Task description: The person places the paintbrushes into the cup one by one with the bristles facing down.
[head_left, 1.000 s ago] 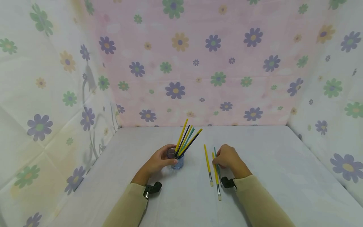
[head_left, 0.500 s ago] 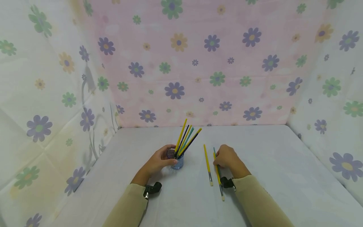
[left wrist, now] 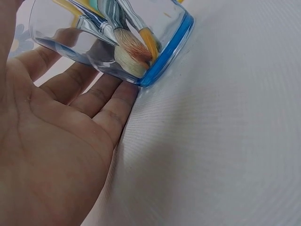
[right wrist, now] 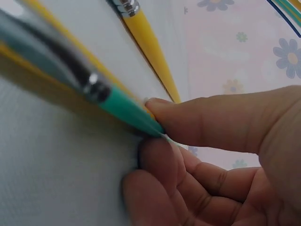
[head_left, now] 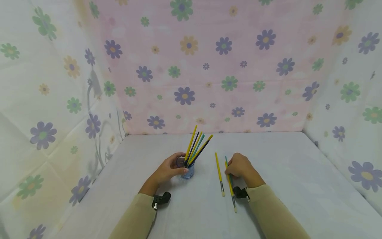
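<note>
My left hand (head_left: 167,170) holds a clear glass cup (head_left: 188,173) with a blue base. Several paintbrushes (head_left: 192,147) stand in it, handles up and leaning right; their bristles (left wrist: 134,54) show through the glass. To the right, my right hand (head_left: 241,166) pinches a green paintbrush (right wrist: 129,112) between thumb and fingertips, low over the table. A yellow paintbrush (head_left: 230,186) lies close alongside it, at the thumb tip; whether it is pinched too I cannot tell. Left of these, another yellow paintbrush (head_left: 219,171) lies on the table.
A white cloth (head_left: 277,172) covers the table. Flower-patterned curtains (head_left: 206,83) hang behind it and at both sides. Faint grey cables (head_left: 96,146) show at the left curtain.
The yellow paintbrush near my right hand has swung its bristle end slightly right, against the green one. My left hand and the glass cup have stayed in place.
</note>
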{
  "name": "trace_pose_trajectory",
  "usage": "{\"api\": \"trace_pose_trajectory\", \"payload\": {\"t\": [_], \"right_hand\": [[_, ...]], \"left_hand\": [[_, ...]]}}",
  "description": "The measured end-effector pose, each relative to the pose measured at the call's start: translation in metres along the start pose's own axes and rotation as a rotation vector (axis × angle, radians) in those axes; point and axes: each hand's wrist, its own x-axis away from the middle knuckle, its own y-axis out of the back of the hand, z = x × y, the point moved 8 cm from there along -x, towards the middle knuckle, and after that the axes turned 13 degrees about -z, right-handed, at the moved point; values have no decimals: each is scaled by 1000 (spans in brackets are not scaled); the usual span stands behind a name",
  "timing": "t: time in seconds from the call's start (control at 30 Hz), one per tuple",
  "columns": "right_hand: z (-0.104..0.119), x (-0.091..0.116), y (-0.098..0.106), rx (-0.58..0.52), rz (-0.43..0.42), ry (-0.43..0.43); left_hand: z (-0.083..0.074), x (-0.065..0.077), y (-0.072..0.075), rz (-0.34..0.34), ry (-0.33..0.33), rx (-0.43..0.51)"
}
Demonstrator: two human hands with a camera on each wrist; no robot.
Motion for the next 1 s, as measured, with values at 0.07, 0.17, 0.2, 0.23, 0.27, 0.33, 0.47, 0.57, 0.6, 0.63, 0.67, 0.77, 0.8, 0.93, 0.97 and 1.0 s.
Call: {"api": "trace_pose_trajectory", "payload": {"t": [0.07,0.17,0.2,0.23,0.27,0.33,0.47,0.57,0.6,0.63,0.67,0.77,0.8,0.93,0.97,1.0], "right_hand": [[0,0,0,-14,10,-11],[-1,0,0,-45,22,-34],[-2,0,0,-56,27,-43],[-2,0,1,-65,30,-46],[-2,0,1,-75,32,-52],[-3,-1,1,-86,37,-60],[-4,-3,1,-97,34,-58],[-4,-4,3,-101,25,-56],[-3,-4,3,-105,23,-58],[-3,-4,4,-112,19,-56],[-2,-4,6,-122,15,-54],[0,-3,11,-169,-1,-52],[1,-2,12,-187,-3,-53],[5,-1,17,-258,-12,-53],[5,-1,18,-272,-14,-55],[5,0,19,-287,-14,-57]], "left_hand": [[1,0,0,-2,-2,-5],[1,0,0,3,-1,5],[1,-1,0,6,-7,5],[1,-1,0,9,-10,3],[0,-1,0,13,-12,5],[-1,0,0,13,-13,-8],[-2,1,0,10,9,-13],[-2,1,0,10,22,-10],[-2,1,0,11,23,-9],[-2,1,0,13,26,-10],[-2,1,0,16,27,-9],[-2,0,0,30,32,-3],[-3,0,0,35,35,-1],[-14,5,-1,52,47,-11],[-17,6,-1,54,48,-14],[-21,8,-1,54,45,-13]]}}
